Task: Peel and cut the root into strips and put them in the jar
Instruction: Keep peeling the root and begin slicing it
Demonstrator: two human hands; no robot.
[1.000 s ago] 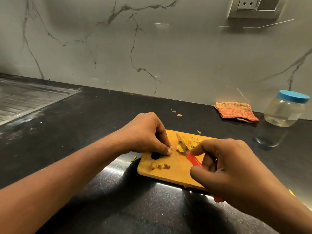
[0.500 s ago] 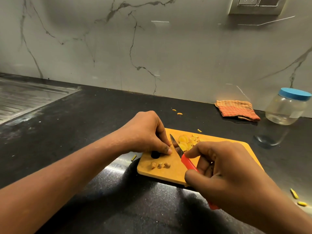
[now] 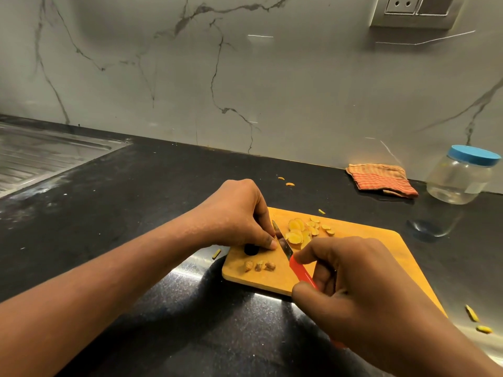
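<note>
Root point(image 3: 279, 236) — a stub on the cutting board point(image 3: 367, 240), pinched under the left hand point(image 3: 239, 213); mostly hidden, remaining length unclear. Yellow slices point(image 3: 296, 232) piled just beside. Knife point(image 3: 283, 243): right hand point(image 3: 362, 289) grip closed round the red handle, blade against the stub. Step, judged: slicing; next — rounds into strips. Jar point(image 3: 460, 175) lidded, apparently empty, well apart on the bench point(image 3: 136, 213).

No text, brand, number or sign can be read anywhere. The clear plastic jar with a blue lid point(image 3: 460, 178), at the right edge of the frame, bears a pale patch point(image 3: 473, 187) low on its side, too blurred to tell whether it carries print.
</note>
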